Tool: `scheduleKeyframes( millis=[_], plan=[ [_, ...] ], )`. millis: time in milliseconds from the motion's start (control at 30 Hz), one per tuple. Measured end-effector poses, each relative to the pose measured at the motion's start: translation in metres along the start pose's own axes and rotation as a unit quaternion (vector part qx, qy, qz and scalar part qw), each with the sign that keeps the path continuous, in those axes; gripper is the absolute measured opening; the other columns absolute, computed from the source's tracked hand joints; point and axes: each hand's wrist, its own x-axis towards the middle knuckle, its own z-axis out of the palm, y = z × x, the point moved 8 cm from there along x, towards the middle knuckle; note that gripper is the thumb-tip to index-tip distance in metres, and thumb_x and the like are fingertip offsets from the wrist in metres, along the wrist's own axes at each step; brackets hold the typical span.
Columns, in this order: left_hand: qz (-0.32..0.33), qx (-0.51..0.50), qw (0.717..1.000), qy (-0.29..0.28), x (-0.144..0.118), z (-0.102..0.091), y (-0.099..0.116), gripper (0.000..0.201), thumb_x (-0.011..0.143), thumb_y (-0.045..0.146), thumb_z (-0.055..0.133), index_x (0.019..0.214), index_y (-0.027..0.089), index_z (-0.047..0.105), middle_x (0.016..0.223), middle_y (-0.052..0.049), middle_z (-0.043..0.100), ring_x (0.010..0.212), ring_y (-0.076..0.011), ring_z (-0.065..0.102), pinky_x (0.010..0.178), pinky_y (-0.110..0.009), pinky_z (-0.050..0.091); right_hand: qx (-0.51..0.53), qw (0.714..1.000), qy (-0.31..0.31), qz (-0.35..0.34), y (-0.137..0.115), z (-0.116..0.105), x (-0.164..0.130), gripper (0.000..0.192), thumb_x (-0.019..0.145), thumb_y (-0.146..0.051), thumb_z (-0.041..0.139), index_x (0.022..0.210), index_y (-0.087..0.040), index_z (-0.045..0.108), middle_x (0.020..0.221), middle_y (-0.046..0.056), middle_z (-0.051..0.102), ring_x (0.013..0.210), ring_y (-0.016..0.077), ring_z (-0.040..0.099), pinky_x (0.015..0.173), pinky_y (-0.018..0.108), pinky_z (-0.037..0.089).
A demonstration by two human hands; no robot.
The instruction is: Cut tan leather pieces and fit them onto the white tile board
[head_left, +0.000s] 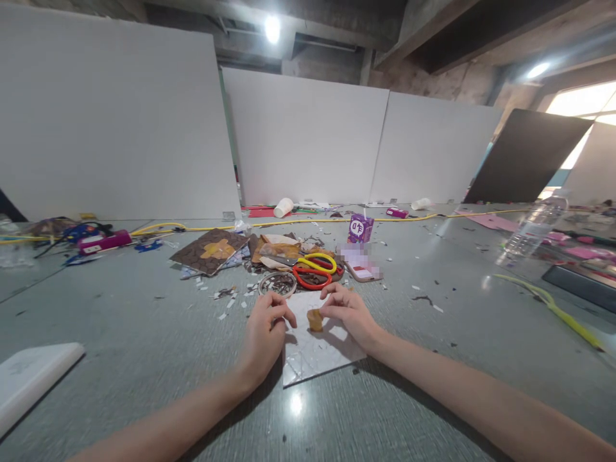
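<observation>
The right hand (pixel 347 312) pinches a small brown paper scrap (pixel 315 319) over a white sheet (pixel 317 353); the left hand (pixel 265 333) rests curled beside it.

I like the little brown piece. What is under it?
The small brown piece sits on a white sheet lying on the grey table, between the left hand and right hand. What the sheet covers can't be seen.

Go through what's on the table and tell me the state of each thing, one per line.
Left hand: curled, resting on the white sheet.
Right hand: pinching a small tan piece.
White sheet: flat.
Scissors: lying shut.
Purple carton: upright.
Water bottle: upright, looks capped.
White cup: tipped over.
</observation>
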Motion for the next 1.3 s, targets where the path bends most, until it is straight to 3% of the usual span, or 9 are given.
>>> scheduleKeyframes(
  millis=[233, 467, 667, 900, 1133, 1300],
  plan=[
    [0.014, 0.032, 0.998, -0.058, 0.000, 0.009, 0.003, 0.027, 0.057, 0.007, 0.034, 0.048, 0.020, 0.055, 0.069, -0.002, 0.050, 0.074, -0.0171, 0.048, 0.070, -0.031, 0.040, -0.067, 0.998, -0.010, 0.004, 0.003, 0.003, -0.006, 0.015, 0.058, -0.015, 0.053, 0.043, -0.016, 0.053, 0.077, 0.000, 0.050, 0.075, 0.0132, 0.048, 0.069, 0.028, 0.035],
    [0.081, 0.109, 0.980, -0.147, -0.011, 0.029, 0.016, 0.026, 0.069, 0.013, 0.039, 0.086, 0.019, 0.058, 0.096, -0.007, 0.057, 0.090, -0.0195, 0.051, 0.082, -0.032, 0.039, -0.109, 0.994, -0.008, 0.024, 0.009, 0.004, -0.006, 0.017, 0.056, -0.008, 0.048, 0.040, -0.015, 0.050, 0.074, 0.001, 0.051, 0.077, 0.0131, 0.047, 0.070, 0.025, 0.035],
    [0.111, 0.196, 0.961, -0.162, -0.022, 0.033, 0.019, 0.033, 0.073, 0.024, 0.042, 0.104, 0.017, 0.052, 0.110, -0.010, 0.054, 0.105, -0.0229, 0.045, 0.089, -0.035, 0.036, -0.115, 0.993, -0.010, -0.014, 0.002, 0.002, -0.001, 0.013, 0.057, -0.010, 0.051, 0.045, -0.015, 0.051, 0.075, 0.000, 0.049, 0.069, 0.0107, 0.047, 0.062, 0.022, 0.034],
    [0.121, 0.230, 0.951, -0.166, -0.024, 0.033, 0.021, 0.034, 0.074, 0.023, 0.041, 0.105, 0.016, 0.051, 0.110, -0.009, 0.055, 0.107, -0.0218, 0.044, 0.089, -0.034, 0.037, -0.090, 0.996, -0.011, -0.019, 0.000, 0.001, -0.003, 0.014, 0.058, -0.011, 0.052, 0.045, -0.016, 0.054, 0.073, 0.000, 0.052, 0.077, 0.0134, 0.047, 0.072, 0.027, 0.033],
    [0.149, 0.231, 0.950, -0.147, -0.025, 0.030, 0.028, 0.030, 0.074, 0.019, 0.041, 0.102, 0.013, 0.051, 0.106, -0.010, 0.055, 0.102, -0.0212, 0.046, 0.088, -0.035, 0.038, -0.190, 0.982, -0.016, -0.020, 0.005, 0.006, -0.006, 0.020, 0.054, -0.001, 0.049, 0.039, -0.015, 0.048, 0.068, 0.000, 0.055, 0.077, 0.0136, 0.045, 0.074, 0.027, 0.031],
    [0.190, 0.221, 0.944, -0.152, -0.026, 0.028, 0.039, 0.023, 0.074, 0.015, 0.042, 0.093, 0.018, 0.055, 0.100, -0.007, 0.053, 0.090, -0.0191, 0.049, 0.076, -0.033, 0.043, -0.211, 0.977, -0.006, -0.024, 0.004, 0.005, -0.005, 0.023, 0.054, 0.001, 0.047, 0.039, -0.016, 0.045, 0.068, 0.000, 0.054, 0.076, 0.0133, 0.045, 0.072, 0.025, 0.033]
  ],
)
